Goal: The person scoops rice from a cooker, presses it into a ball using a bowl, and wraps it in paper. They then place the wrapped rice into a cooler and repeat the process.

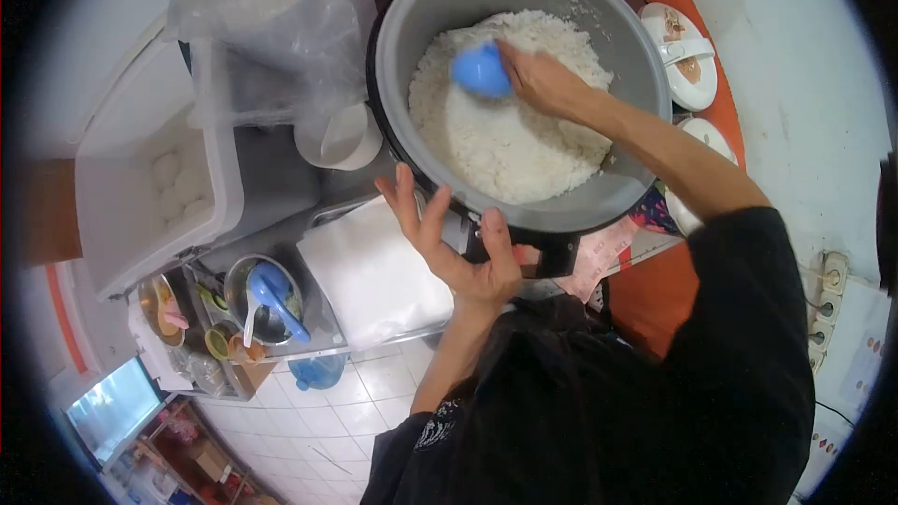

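Observation:
My right hand (544, 81) is closed around a blue rice scoop (481, 71), whose rounded bowl is blurred and sits low over the cooked white rice (524, 154). The rice fills the lower part of a large round grey pot (398, 28) like that of a rice cooker. Just outside the pot's near rim, my left hand (463, 257) is open with its fingers spread and nothing in it. Beneath its fingers lies a stack of white paper sheets (369, 271) on a metal tray.
Left of the pot stand a white cup (351, 138), a clear plastic bag (276, 28) and a white cool box (224, 196) with round white items inside. A metal bowl (267, 332) holds another blue scoop and a white spoon. Lidded white containers (687, 56) stand right of the pot.

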Demonstrator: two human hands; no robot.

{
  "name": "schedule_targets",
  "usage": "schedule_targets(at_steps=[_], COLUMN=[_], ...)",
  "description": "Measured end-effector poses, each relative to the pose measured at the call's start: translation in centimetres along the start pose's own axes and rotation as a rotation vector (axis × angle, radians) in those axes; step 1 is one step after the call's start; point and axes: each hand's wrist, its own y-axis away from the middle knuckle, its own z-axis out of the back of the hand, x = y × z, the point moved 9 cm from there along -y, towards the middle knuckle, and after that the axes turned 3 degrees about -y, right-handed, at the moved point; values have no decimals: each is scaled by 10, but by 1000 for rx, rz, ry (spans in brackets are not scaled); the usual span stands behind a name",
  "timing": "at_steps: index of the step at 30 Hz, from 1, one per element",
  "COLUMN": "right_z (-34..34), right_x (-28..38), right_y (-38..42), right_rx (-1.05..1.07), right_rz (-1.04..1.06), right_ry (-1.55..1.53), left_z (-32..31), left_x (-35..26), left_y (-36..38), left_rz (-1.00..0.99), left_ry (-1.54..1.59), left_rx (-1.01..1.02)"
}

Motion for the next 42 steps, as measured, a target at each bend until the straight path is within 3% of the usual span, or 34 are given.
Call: schedule_targets(at_steps=[1, 3, 4, 6, 8, 11, 12, 14, 15, 16, 18, 20, 21, 22, 24, 25, 26, 29, 31, 32, 34, 39, 41, 42], right_z=[3, -5, 5, 40, 2, -29, -19, -26, -12, 14, -11, -27, -16, 1, -7, 4, 12, -12, -9, 1, 8, 13, 16, 15], right_x=[-2, 7, 8, -8, -13, 34, 27, 24, 17, 10, 18, 29, 40, 41, 21, 18, -1, -7, 25, 32, 18, 24, 39, 43], right_y=[8, 25, 15, -25, -27, 27, 25, 15, -7, -30, -22, 32, 56, 61, 76, 58, 36, 50, 75, 83, 109, 105, 105, 102], right_rx=[-3, 139, 140, -170, -189, 157, 157, 463, 282, 143, 111, 72, 321, 334, 783, 673, 351, 296, 231, 238, 859, 930, 929, 924], right_rz=[0, 221, 209, -10, -66, 61, 59, 283, 292, 5, -43, 151, 21, 27, -133, 3, 68, -61, 150, 146, -320, -234, 185, 189], right_ry=[7, -12, -13, -66, -118, -134, -134, -207, -188, -139, -161, -243, -203, -214, -229, -218, -164, -209, -150, -162, -199, -93, 124, 135], left_z=[0, -1, -3, 0, -1, 4, 3, 2, 2, -1, 4, 5, 4, 5, 2, 3, 5, 6, 6, 10, 7, 7, 8, 7], left_x=[-1, -1, 2, 2, 2, 6, 6, 5, 4, 4, 6, 6, 6, 5, 9, 7, 5, 3, 7, 5, 8, 11, 7, 6], left_y=[-1, 0, -2, 1, 1, 4, 3, 3, 3, 2, 3, 3, 3, 5, 0, 1, 4, 6, 5, 8, 7, 7, 7, 6], left_rz=[-7, -6, -3, 17, -8, 25, 26, 15, 30, 39, 81, 74, 74, 77, 38, 36, 45, 58, 44, 50, 62, 71, 65, 59], left_ry=[-4, 9, 16, 5, 6, 16, 17, 21, 13, 9, -15, 34, 26, 15, 22, 25, 25, 11, -22, -30, -26, 3, -5, -2], left_rx=[17, 31, 40, 21, 39, -43, -42, -33, -15, -11, -30, -52, -49, -40, -42, -52, -56, -52, -73, -62, -72, -114, -128, -138])
